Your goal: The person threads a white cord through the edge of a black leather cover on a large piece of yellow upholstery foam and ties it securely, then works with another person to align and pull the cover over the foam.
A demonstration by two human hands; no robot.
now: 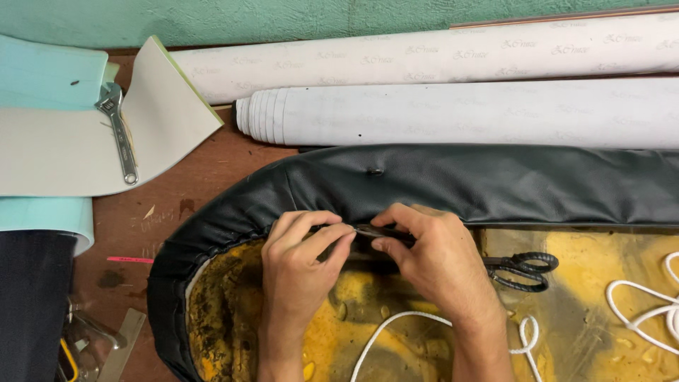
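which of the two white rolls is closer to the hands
The lower, ribbed-end white roll, lying right beside the black cover; the other roll lies behind it against the green wall.

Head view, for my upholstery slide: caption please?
Both hands pinch black cover edge over yellow base.

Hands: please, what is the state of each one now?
Left hand: closed, pinching the edge of the black leather cover.
Right hand: closed on a dark metal tool, kind unclear.

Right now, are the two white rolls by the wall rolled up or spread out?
Rolled up: both white rolls lie as long cylinders; the nearer one's end shows coiled layers.
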